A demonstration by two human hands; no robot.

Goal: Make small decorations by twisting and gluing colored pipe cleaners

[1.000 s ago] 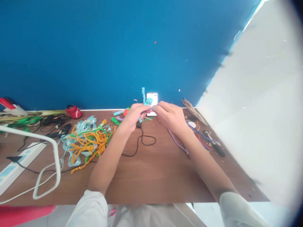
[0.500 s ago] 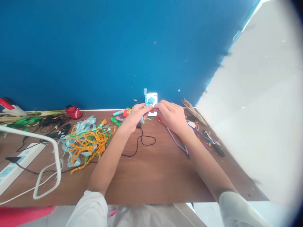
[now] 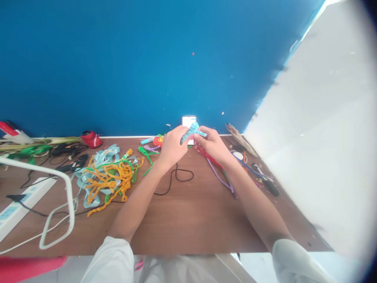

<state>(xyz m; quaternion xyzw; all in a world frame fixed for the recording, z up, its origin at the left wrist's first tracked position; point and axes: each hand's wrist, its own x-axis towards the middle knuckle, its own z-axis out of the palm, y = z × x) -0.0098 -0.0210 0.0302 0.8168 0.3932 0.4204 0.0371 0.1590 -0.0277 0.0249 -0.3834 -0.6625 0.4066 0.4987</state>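
Both hands are on it now: a light-blue, fuzzy, twisted strand with a rounded bunch at its top, held up between the fingertips, in front of a slim, upright phone with a bright white screen. Here's the risk: that soft bunch could spring loose if the left hand eases its pinch while the right hand pulls on the twist. Too hard a tug might well distort the coil, and a push forward, away from the palms, could knock the phone just beyond the fingers. Below the right hand and wrist lie thin red and purple fuzzy stems, close enough to snag should that hand drop.

Now the pose: both arms reach forward over the brown wooden tabletop, elbows apart, wrists angled inward, hands nearly meeting. The left closes narrowly on the near-left part of the strand, thumb toward the right; the right has its fingers curled and thumb tucked under the strand's right end, a narrow grip too, though its exact contact is partly hidden. Left of the left forearm sits a tangled heap of orange fuzzy stems, well apart from the work.
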